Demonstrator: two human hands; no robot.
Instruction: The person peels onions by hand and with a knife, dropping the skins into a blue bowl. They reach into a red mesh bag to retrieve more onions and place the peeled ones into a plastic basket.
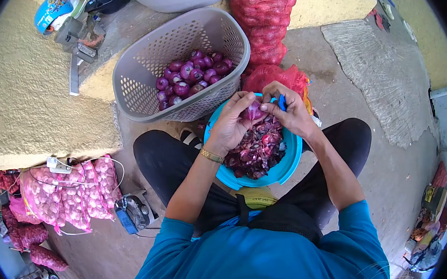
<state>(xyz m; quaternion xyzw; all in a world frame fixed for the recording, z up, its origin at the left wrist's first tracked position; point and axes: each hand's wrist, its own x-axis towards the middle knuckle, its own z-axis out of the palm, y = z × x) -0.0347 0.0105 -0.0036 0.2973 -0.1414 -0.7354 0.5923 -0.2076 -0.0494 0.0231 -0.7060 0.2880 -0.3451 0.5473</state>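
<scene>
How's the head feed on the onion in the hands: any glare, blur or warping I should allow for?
Head view: even daylight, no glare on the onion held in left hand and right hand; centre sharp, peels in the blue bowl distinct. Head view: strong fisheye, black corners, grey basket and margins bowed.

Place: we read this as an outdoor yard where bulk produce is sorted and peeled, not an indoor kitchen.
Ground: we see a bare concrete floor [372, 142], rough and stained.
Boundary: we note a coarse plastered ledge [23, 104] along the left and far sides.
Stock: red mesh sacks [265, 8] lean on the ledge; pink mesh bags of garlic [74, 192] lie heaped at left.
Containers: a grey basket [138, 78] holds peeled onions [188, 76]; a blue bowl [238, 181] holds onion skins [256, 150].
</scene>
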